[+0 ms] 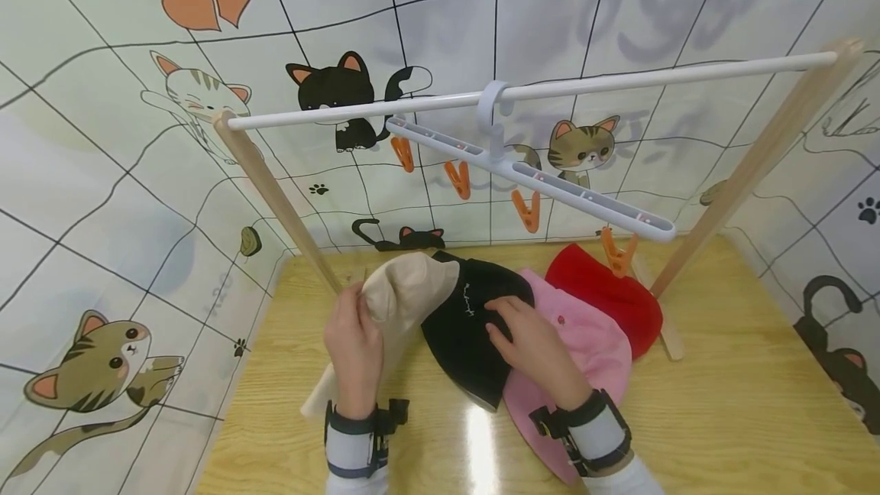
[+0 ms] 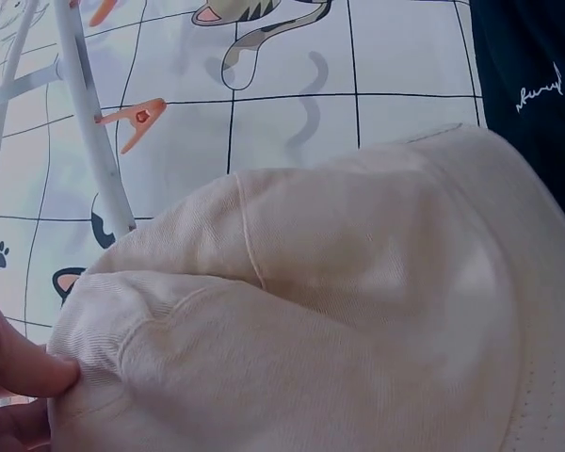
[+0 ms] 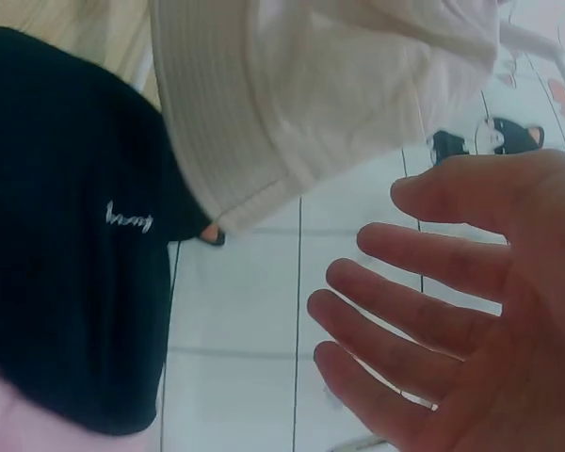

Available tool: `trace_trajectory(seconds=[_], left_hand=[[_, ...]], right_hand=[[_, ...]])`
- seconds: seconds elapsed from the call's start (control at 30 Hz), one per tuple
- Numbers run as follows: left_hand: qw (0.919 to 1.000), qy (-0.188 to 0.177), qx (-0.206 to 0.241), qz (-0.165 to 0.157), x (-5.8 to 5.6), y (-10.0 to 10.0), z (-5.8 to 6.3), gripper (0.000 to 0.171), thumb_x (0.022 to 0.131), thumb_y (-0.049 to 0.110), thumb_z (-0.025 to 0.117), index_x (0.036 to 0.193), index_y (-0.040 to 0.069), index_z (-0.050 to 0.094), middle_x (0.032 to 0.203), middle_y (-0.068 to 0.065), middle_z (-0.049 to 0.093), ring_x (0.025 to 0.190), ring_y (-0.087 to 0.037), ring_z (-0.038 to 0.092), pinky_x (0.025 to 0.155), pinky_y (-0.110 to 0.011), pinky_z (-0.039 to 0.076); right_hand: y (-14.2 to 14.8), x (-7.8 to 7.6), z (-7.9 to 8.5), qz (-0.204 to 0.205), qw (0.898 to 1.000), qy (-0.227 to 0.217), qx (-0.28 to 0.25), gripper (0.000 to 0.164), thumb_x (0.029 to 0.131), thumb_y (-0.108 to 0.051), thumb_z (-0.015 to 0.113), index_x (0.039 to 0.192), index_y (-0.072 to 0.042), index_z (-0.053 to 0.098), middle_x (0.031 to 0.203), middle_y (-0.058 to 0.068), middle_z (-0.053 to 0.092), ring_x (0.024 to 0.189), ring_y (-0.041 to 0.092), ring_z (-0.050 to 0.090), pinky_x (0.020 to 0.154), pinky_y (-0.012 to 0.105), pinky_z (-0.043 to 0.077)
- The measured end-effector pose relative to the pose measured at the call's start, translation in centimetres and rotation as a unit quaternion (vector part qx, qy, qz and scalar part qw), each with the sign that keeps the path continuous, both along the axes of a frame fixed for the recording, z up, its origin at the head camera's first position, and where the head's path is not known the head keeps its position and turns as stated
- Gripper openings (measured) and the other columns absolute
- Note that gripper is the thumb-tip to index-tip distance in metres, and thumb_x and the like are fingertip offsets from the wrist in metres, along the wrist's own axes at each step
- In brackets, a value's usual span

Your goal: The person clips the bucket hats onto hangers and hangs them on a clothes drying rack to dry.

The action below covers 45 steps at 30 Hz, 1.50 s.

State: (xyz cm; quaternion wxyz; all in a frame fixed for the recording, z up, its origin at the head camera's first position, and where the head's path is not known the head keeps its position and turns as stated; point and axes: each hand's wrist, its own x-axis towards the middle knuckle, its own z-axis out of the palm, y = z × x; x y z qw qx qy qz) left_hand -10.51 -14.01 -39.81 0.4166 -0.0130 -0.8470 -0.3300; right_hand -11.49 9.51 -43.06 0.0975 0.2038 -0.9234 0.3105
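My left hand (image 1: 355,346) pinches the crown of a cream bucket hat (image 1: 406,292) between thumb and fingers. In the left wrist view the hat's fabric (image 2: 358,245) fills most of the frame, with my thumb on its edge. A black bucket hat (image 1: 474,327) with small white lettering lies just right of it. Over the black hat is my right hand (image 1: 532,342), its fingers spread and nothing in them, as the right wrist view also shows. A pink cap (image 1: 591,334) and a red hat (image 1: 605,296) lie further right, partly overlapping.
A white rod (image 1: 660,84) on wooden posts (image 1: 756,166) spans above the hats. From it hangs a grey-white hanger (image 1: 502,163) with several orange clips (image 1: 526,211). A white wall cloth (image 1: 447,37) with cat drawings stands behind the wooden table (image 1: 722,418).
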Motion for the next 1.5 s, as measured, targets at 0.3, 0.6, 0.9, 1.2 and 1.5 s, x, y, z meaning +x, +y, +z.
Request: trace_trajectory(seconds=[0.3, 0.6, 0.9, 1.2, 1.5], left_hand=[[1.0000, 0.005, -0.002, -0.001, -0.6, -0.5, 0.2, 0.014, 0.085, -0.010, 0.050, 0.095, -0.007, 0.059, 0.088, -0.026, 0.065, 0.080, -0.038, 0.061, 0.067, -0.051, 0.051], [0.9999, -0.015, 0.002, 0.005, -0.8, -0.7, 0.2, 0.014, 0.084, -0.010, 0.051, 0.094, -0.006, 0.060, 0.087, -0.025, 0.065, 0.079, -0.037, 0.061, 0.066, -0.050, 0.051], [0.9996, -0.017, -0.007, 0.020, -1.0, -1.3, 0.1, 0.012, 0.086, -0.007, 0.050, 0.094, -0.007, 0.059, 0.087, -0.026, 0.065, 0.078, -0.038, 0.061, 0.065, -0.051, 0.050], [0.9994, -0.030, 0.002, 0.018, -1.1, -1.9, 0.2, 0.016, 0.089, -0.004, 0.048, 0.102, -0.002, 0.057, 0.094, -0.022, 0.066, 0.085, -0.035, 0.061, 0.070, -0.049, 0.049], [0.9996, -0.021, -0.012, 0.011, -1.1, -2.6, 0.1, 0.016, 0.086, -0.006, 0.050, 0.099, -0.002, 0.059, 0.089, -0.022, 0.065, 0.082, -0.036, 0.060, 0.071, -0.050, 0.047]], right_hand=[[-3.9, -4.0, 1.5, 0.028, 0.997, 0.077, -0.013, 0.032, 0.084, -0.013, 0.060, 0.115, -0.007, 0.057, 0.113, 0.012, 0.061, 0.094, 0.021, 0.060, 0.078, 0.038, 0.055], [-6.6, -7.5, 2.5, 0.048, 0.992, 0.102, -0.054, 0.036, 0.087, -0.008, 0.055, 0.122, -0.004, 0.051, 0.118, 0.015, 0.056, 0.073, 0.021, 0.055, 0.059, 0.036, 0.050], [-7.8, -9.6, 4.3, 0.072, 0.991, 0.081, -0.084, 0.035, 0.087, -0.006, 0.054, 0.121, 0.001, 0.050, 0.115, 0.019, 0.056, 0.101, 0.026, 0.056, 0.082, 0.040, 0.051], [-9.2, -11.3, 6.1, 0.080, 0.994, 0.055, -0.058, 0.036, 0.090, -0.009, 0.051, 0.124, -0.001, 0.049, 0.121, 0.018, 0.054, 0.096, 0.026, 0.056, 0.080, 0.039, 0.050], [-10.2, -13.2, 7.7, 0.059, 0.995, 0.016, -0.072, 0.045, 0.090, -0.010, 0.050, 0.132, 0.002, 0.040, 0.130, 0.021, 0.044, 0.109, 0.030, 0.050, 0.091, 0.042, 0.045]])
